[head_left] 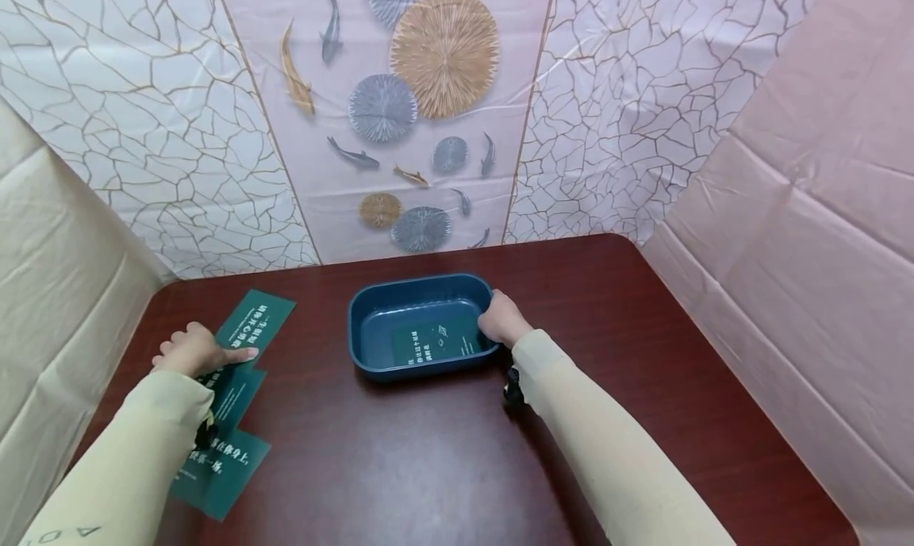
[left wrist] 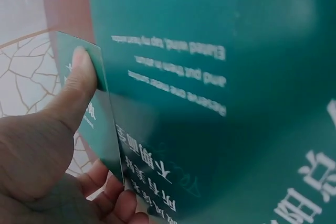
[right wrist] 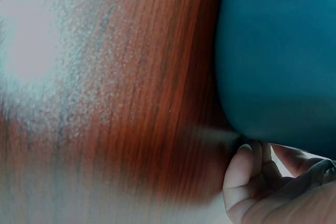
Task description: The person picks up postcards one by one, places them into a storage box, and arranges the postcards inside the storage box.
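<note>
At the table's left side, my left hand (head_left: 187, 352) grips the farthest of several dark green cards with white print. In the left wrist view the thumb lies along the face of that card (left wrist: 107, 135), and the fingers curl at its other edge. Partly under the wrist lie a middle card (head_left: 244, 389) and a nearer card (head_left: 232, 476). My right hand (head_left: 504, 321) grips the right end of a blue rectangular dish (head_left: 351, 332). Inside the dish a green card (head_left: 439, 341) lies flat. From the right wrist view, curled fingers (right wrist: 240, 169) stand right at the dish's outer wall (right wrist: 278, 66).
The dark red-brown wooden table (head_left: 400, 467) has rounded far corners. Behind it hangs a patterned cloth (head_left: 421, 189) with fish and round motifs. Pale cloth walls (head_left: 807, 236) stand along the left and right sides.
</note>
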### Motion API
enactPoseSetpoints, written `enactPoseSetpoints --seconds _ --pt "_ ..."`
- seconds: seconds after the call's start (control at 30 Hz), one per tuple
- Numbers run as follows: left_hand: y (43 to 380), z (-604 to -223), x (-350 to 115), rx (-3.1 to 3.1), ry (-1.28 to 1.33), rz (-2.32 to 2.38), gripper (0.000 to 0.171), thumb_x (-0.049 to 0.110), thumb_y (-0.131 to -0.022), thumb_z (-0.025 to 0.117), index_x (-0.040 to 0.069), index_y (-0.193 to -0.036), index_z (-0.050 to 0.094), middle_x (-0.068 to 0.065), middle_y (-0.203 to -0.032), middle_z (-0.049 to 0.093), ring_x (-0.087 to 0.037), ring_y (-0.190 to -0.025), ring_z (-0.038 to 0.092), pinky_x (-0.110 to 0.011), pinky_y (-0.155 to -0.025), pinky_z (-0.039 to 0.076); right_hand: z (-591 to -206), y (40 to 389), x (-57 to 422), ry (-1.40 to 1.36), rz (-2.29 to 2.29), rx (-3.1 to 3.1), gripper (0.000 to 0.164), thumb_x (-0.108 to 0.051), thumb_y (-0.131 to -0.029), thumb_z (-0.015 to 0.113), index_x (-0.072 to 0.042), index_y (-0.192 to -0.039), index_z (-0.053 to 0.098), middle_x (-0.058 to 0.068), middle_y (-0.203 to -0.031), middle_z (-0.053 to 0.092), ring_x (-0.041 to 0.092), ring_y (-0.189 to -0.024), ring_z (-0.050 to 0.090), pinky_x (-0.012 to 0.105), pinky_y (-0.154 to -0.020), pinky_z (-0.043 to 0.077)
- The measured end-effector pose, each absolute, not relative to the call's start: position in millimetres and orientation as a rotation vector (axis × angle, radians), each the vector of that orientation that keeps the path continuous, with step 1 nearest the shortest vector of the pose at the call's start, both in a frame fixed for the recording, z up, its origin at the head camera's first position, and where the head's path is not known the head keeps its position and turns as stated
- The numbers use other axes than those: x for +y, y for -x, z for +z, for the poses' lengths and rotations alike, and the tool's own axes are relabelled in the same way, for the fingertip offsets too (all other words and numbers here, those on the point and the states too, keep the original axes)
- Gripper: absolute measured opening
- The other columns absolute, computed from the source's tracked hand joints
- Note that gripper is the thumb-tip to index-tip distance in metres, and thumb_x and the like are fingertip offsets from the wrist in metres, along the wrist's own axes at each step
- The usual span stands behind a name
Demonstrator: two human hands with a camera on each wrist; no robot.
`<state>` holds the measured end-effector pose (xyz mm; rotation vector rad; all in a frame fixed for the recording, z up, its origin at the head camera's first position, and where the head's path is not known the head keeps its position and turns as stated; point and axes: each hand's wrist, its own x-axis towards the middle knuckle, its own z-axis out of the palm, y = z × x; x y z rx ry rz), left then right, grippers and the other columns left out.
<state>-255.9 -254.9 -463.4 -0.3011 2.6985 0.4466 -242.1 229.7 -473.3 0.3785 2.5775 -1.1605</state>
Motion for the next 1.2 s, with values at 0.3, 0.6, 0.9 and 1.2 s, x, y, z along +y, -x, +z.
enactPoseSetpoints --seconds 0.3,0.6,0.9,1.2 --pt "256 -466 -256 2.772 0.138 0.813 0.075 0.042 -0.087 0.07 -0.019 -0.115 0.037 -0.029 -0.096 0.049 -0.036 -0.084 0.052 -0.042 -0.066 0.051 -469 238 228 -0.383 -1.163 2.583 0.06 -0.002 -0.096 0.05 0.001 -0.149 0.022 0.017 -0.148 0.035 0.032 -0.128 0.04 0.053 -0.102 0.038" --pt "257 -458 -244 2.843 0.034 1.204 0.036 0.025 -0.101 0.052 -0.008 -0.115 0.047 -0.02 -0.097 0.052 -0.028 -0.079 0.052 -0.031 -0.059 0.048 -470 237 227 -0.386 -1.161 2.579 0.061 -0.002 -0.095 0.049 0.002 -0.149 0.021 0.017 -0.148 0.035 0.033 -0.127 0.04 0.053 -0.102 0.038" --pt "259 -436 -217 2.89 0.151 1.487 0.047 0.04 -0.1 0.049 0.001 -0.126 0.048 -0.016 -0.114 0.053 -0.027 -0.094 0.051 -0.03 -0.069 0.046 -466 238 229 -0.359 -1.174 2.585 0.06 -0.001 -0.095 0.048 0.002 -0.149 0.021 0.018 -0.147 0.035 0.034 -0.127 0.04 0.054 -0.101 0.039" --pt "258 -413 -176 2.715 0.106 1.759 0.043 0.041 -0.095 0.057 0.008 -0.122 0.051 -0.004 -0.108 0.058 -0.013 -0.082 0.06 -0.02 -0.065 0.05 -466 236 226 -0.382 -1.173 2.569 0.061 -0.002 -0.096 0.048 0.0 -0.15 0.019 0.016 -0.15 0.033 0.033 -0.129 0.038 0.053 -0.102 0.038"
